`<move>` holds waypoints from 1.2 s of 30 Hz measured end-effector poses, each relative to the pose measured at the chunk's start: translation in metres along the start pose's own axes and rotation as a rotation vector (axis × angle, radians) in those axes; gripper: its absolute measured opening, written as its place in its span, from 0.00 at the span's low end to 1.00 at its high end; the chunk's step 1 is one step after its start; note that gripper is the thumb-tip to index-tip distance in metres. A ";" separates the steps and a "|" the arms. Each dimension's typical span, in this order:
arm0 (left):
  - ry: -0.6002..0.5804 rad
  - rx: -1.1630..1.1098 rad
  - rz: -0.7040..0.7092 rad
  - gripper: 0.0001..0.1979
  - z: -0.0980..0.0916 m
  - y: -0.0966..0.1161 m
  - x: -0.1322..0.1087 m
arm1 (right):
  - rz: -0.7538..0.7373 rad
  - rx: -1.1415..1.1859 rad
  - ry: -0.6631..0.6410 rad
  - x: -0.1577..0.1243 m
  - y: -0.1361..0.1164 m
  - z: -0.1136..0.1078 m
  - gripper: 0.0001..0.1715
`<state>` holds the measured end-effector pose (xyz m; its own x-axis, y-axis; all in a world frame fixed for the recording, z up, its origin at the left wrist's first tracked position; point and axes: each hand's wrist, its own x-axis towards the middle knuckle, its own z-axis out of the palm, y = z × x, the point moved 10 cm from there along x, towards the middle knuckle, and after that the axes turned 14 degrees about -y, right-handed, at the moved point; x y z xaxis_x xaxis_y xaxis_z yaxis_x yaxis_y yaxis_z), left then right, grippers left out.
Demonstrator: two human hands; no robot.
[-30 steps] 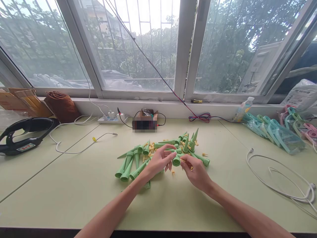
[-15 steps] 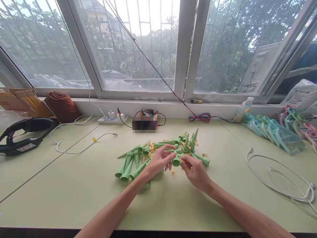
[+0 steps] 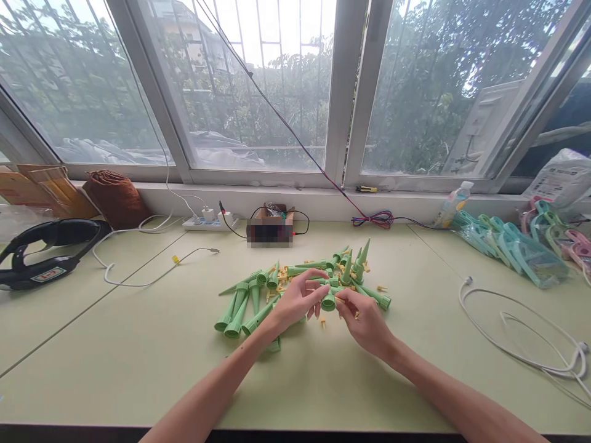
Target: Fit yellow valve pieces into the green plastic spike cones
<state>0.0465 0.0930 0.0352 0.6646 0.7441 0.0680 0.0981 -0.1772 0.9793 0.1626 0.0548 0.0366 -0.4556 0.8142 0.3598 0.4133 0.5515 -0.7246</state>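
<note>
My left hand (image 3: 302, 298) is closed around a green plastic watering spike (image 3: 328, 303), its round open end turned toward me. Close against the spike's right side is my right hand (image 3: 367, 314), its fingertips pinching a small yellow valve (image 3: 340, 299) that they mostly cover. Whether the valve sits in the spike, I cannot tell. Behind and left of my hands lies a loose pile of several more green spikes (image 3: 236, 317), mixed with small yellow valves. One loose yellow valve (image 3: 322, 322) rests on the table just below the held spike; another (image 3: 381, 288) lies to the right.
Along the window side of the pale table (image 3: 323, 387) stand a power strip (image 3: 211, 224), a small box (image 3: 277, 218) and a bottle (image 3: 455, 203). A black headset (image 3: 50, 252) and white cable (image 3: 148, 284) lie left. At right are bagged plastic items (image 3: 517, 249) and a coiled cable (image 3: 521, 354).
</note>
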 end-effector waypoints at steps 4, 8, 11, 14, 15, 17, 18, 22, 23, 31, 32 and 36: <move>0.001 0.004 0.003 0.20 0.000 0.002 0.000 | 0.001 -0.010 0.006 0.000 -0.001 -0.001 0.16; 0.001 -0.002 0.009 0.20 0.000 0.002 0.000 | -0.003 -0.015 0.012 0.000 -0.001 -0.001 0.17; 0.000 -0.001 0.008 0.20 0.000 0.001 0.000 | -0.001 -0.007 0.007 0.000 0.000 0.000 0.17; 0.000 0.005 0.005 0.19 0.000 -0.001 0.000 | 0.007 0.007 -0.002 0.000 0.002 0.001 0.16; 0.000 0.006 0.004 0.19 0.000 -0.001 0.000 | 0.010 0.013 -0.007 0.000 0.003 0.001 0.16; 0.000 0.007 0.002 0.19 0.000 -0.001 0.000 | 0.014 0.023 -0.013 0.000 0.004 0.002 0.15; -0.001 0.009 0.000 0.19 0.000 0.000 0.000 | 0.017 0.027 -0.017 0.000 0.004 0.003 0.15; -0.006 0.011 -0.003 0.19 0.001 0.001 0.000 | 0.019 0.040 -0.022 0.000 0.005 0.003 0.15; -0.008 0.012 -0.002 0.19 0.001 0.001 0.000 | 0.018 0.042 -0.022 0.000 0.005 0.003 0.15; -0.017 0.022 0.003 0.18 0.001 0.000 0.000 | 0.014 0.035 -0.028 0.000 0.005 0.004 0.14; -0.019 0.023 0.005 0.17 0.001 0.000 0.000 | 0.012 0.035 -0.027 0.000 0.005 0.004 0.14; -0.021 0.025 0.005 0.17 0.001 0.000 -0.001 | 0.005 0.032 -0.026 0.001 0.005 0.004 0.15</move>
<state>0.0472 0.0916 0.0350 0.6803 0.7297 0.0686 0.1134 -0.1972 0.9738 0.1609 0.0572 0.0312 -0.4738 0.8119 0.3410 0.3902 0.5407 -0.7452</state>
